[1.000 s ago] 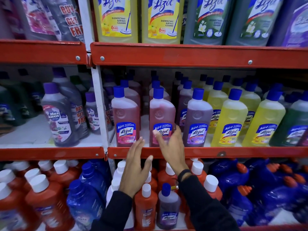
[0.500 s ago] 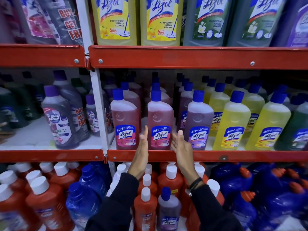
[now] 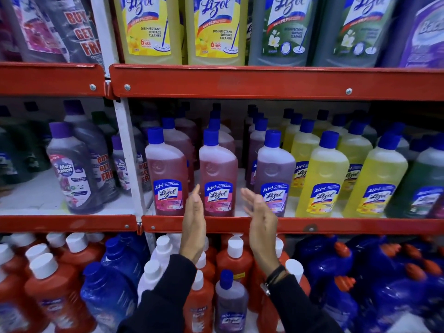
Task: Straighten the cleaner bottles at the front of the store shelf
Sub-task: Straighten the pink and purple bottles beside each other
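Note:
A row of Lizol cleaner bottles with blue caps stands at the front of the middle shelf (image 3: 336, 224). A pink bottle (image 3: 218, 174) is in the centre, upright, label facing me. Another pink bottle (image 3: 166, 174) stands to its left and a purple bottle (image 3: 274, 174) to its right. My left hand (image 3: 193, 224) and my right hand (image 3: 260, 222) are raised flat, palms facing each other, either side of the centre pink bottle's base and a little in front of it. Neither hand grips anything. Yellow bottles (image 3: 322, 179) continue the row to the right.
A white upright post (image 3: 126, 155) splits the shelf; grey Max Kleen bottles (image 3: 72, 169) stand left of it. Big Lizol bottles (image 3: 149, 27) fill the shelf above. Below are orange bottles with white caps (image 3: 55, 292) and blue bottles (image 3: 389, 284).
My hands slid from touching the centre pink bottle to flanking it, then drew back slightly toward me. The pink bottle now stands square with its label forward.

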